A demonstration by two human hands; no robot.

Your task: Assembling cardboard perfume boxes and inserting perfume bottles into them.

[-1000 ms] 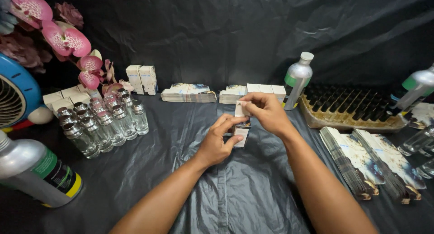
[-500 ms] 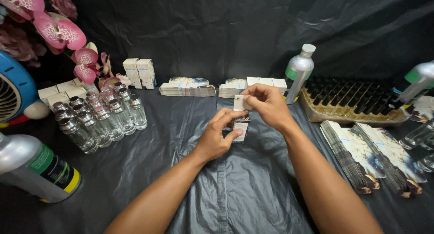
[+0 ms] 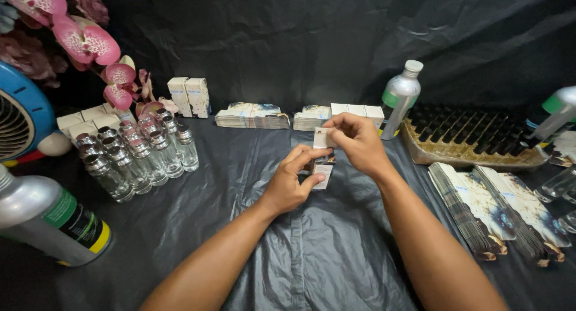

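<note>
Both my hands hold a small white cardboard box (image 3: 323, 170) above the middle of the black plastic sheet. My left hand (image 3: 292, 184) grips the box body from the left and below. My right hand (image 3: 358, 143) pinches the raised top flap of the box between thumb and fingers. The inside of the box is hidden by my fingers.
Several clear glass bottles with silver caps (image 3: 135, 155) stand at the left, small white boxes (image 3: 189, 96) behind them. Stacks of flat cartons (image 3: 252, 115) lie at the back and at the right (image 3: 495, 209). A tray of dark vials (image 3: 474, 137), metal bottles (image 3: 400, 98) (image 3: 45, 218), a fan and artificial flowers surround the area.
The hands and the box stay at the same spot; my right hand's fingers have shifted slightly on the top flap. The view has moved a little.
</note>
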